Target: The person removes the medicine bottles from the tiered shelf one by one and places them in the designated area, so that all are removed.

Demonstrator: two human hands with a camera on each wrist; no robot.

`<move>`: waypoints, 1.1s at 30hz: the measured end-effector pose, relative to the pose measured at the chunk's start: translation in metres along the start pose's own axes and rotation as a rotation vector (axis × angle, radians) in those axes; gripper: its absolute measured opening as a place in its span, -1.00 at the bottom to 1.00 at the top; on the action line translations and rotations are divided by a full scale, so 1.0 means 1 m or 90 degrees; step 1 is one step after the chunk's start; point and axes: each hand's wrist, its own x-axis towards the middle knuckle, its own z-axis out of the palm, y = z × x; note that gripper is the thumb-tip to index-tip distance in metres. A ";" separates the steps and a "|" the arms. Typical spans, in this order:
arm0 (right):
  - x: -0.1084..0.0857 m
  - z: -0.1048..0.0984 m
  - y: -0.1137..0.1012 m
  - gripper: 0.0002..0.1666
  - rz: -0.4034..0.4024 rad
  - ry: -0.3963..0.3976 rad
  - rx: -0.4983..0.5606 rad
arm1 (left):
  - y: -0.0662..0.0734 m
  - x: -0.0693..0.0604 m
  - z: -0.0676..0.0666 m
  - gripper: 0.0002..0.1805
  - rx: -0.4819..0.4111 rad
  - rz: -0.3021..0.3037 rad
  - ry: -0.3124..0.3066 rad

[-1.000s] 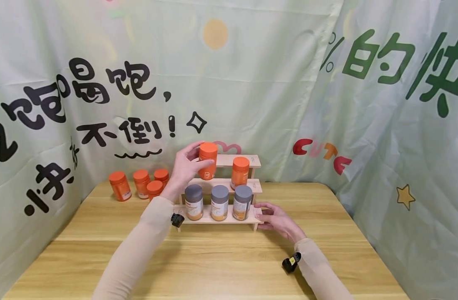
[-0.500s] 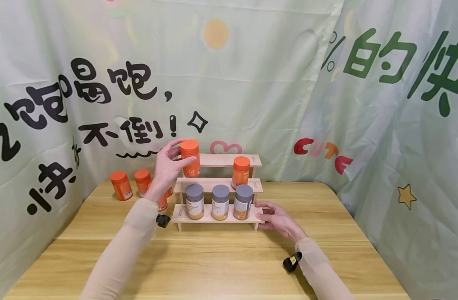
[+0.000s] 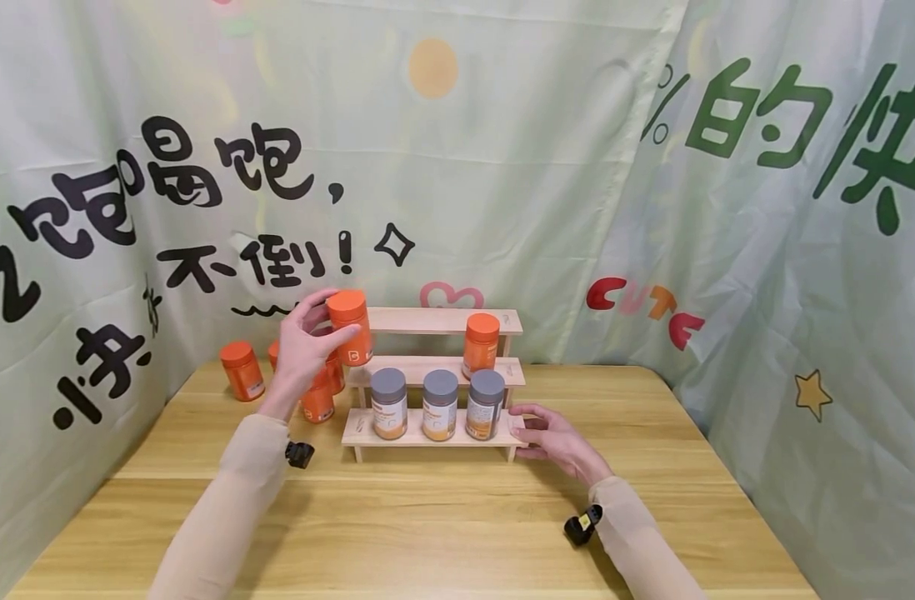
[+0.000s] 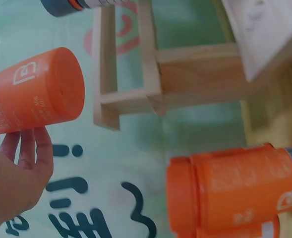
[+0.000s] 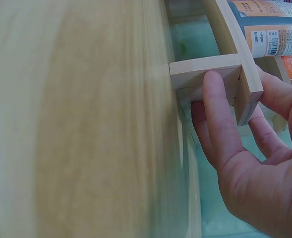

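My left hand (image 3: 300, 354) grips an orange jar (image 3: 350, 333) with an orange lid, raised off the table by the left end of the wooden tiered shelf (image 3: 420, 372). In the left wrist view the jar (image 4: 39, 91) is tilted in the picture, clear of the shelf frame. At the lowest tier's right end, my right hand (image 3: 558, 440) holds the board, some fingers against the leg (image 5: 207, 74) below. Along that tier stand three grey-lidded jars (image 3: 439, 408). One orange jar (image 3: 481, 346) stands on the middle tier's right side.
Left of the shelf, several orange jars stand on the wooden table (image 3: 457, 525), one (image 3: 242, 372) farther left and others partly hidden behind my left hand. A printed curtain (image 3: 502, 167) hangs behind the table and along its sides.
My left hand has carried the orange jar leftward, from over the middle tier to the shelf's left end, and slightly lower in the last half second. My right hand has stayed at the shelf.
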 end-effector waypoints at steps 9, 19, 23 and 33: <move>-0.001 -0.001 0.000 -0.47 0.005 0.007 -0.003 | -0.017 -0.008 -0.023 -0.33 -0.010 0.005 0.066; 0.000 0.000 -0.002 -0.47 0.002 -0.005 -0.001 | -0.026 -0.012 -0.051 -0.34 -0.022 -0.004 0.120; 0.000 0.000 -0.002 -0.46 0.002 -0.005 -0.002 | -0.030 -0.013 -0.058 -0.32 -0.058 -0.010 0.144; 0.000 0.000 -0.001 -0.46 0.001 -0.008 0.000 | -0.040 -0.017 -0.077 -0.31 -0.050 -0.025 0.193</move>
